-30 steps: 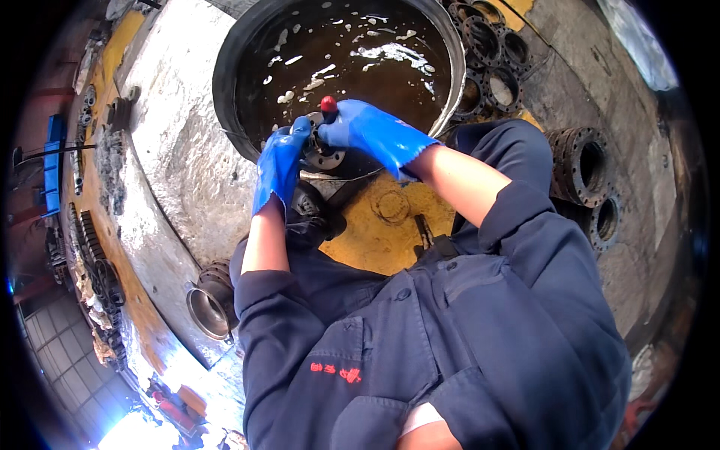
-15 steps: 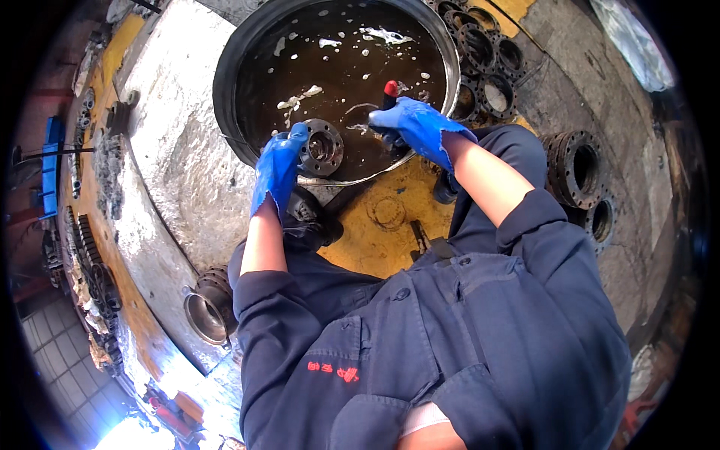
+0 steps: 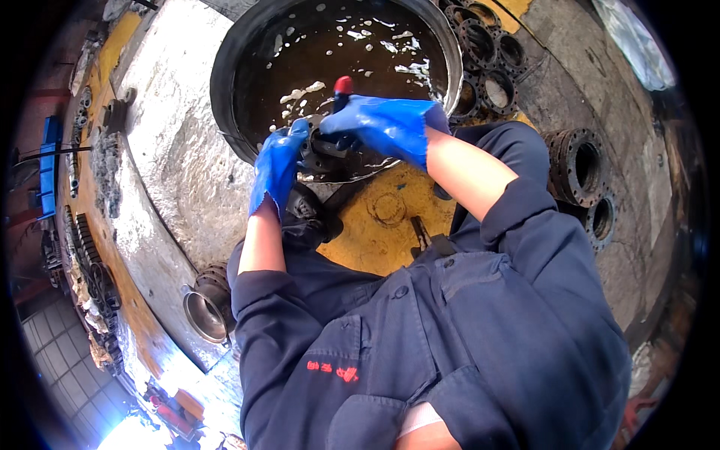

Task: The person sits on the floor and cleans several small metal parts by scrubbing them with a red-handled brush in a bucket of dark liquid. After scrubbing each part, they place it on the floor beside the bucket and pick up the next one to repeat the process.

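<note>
Spreading beneath left hand and right hand, a tub is holding dark liquid. Left is gripping a metal ring at its fingertips; right is clasping a red-ended tool, over the ring again after standing apart. Ring work is apparently resuming; contact hidden.

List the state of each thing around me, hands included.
Left hand: gloved, closed on flanged ring
Right hand: gloved, closed on tool
Flanged ring: held, partly hidden
Tool: held, red end exposed
Tub: holding brown liquid
Dark rings, right: stacked
Metal fitting, left: open
Sleeves: rolled up
</note>
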`<act>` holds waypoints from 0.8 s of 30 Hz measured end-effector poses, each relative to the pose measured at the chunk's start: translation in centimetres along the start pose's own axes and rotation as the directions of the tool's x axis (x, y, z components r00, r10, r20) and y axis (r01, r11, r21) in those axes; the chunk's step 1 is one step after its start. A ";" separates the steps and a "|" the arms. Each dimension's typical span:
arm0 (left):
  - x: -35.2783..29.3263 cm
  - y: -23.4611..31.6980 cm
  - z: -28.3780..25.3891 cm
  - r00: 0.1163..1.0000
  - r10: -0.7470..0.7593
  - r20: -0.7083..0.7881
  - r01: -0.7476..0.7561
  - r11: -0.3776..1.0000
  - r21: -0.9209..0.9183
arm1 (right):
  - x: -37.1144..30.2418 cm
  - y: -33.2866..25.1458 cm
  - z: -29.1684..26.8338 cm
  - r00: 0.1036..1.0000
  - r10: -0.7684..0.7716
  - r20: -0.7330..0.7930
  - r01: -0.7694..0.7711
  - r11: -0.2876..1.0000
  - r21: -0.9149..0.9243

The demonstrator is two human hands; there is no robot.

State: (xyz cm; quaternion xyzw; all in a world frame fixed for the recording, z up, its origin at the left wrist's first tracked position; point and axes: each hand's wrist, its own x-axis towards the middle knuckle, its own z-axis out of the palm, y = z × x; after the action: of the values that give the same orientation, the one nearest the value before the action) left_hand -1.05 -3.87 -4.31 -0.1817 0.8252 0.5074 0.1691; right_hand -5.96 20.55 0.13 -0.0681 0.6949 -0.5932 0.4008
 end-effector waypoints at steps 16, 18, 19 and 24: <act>0.7 0.6 0.4 0.997 0.036 0.073 -0.029 0.996 -0.082 | -0.2 9.0 -0.3 0.818 -0.370 -0.441 0.305 0.928 -0.212; 1.2 0.2 0.5 0.994 0.054 0.091 -0.043 0.993 -0.113 | 0.5 9.3 -2.6 0.849 -0.284 -0.446 0.249 0.959 -0.138; 1.3 0.0 0.5 0.993 0.062 0.098 -0.049 0.990 -0.129 | 0.7 9.3 -3.3 0.863 -0.240 -0.445 0.219 0.971 -0.100; 0.9 -0.5 0.2 0.986 0.137 0.096 -0.126 0.985 -0.118 | -0.3 7.8 -2.0 0.852 -0.420 -0.312 0.218 0.828 -0.517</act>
State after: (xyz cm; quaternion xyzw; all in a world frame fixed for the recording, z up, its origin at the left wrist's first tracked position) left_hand -1.56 -3.95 -5.16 -0.1092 0.7958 0.5716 0.1676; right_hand -4.04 24.50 -6.63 -0.1526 0.8626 -0.4699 0.1091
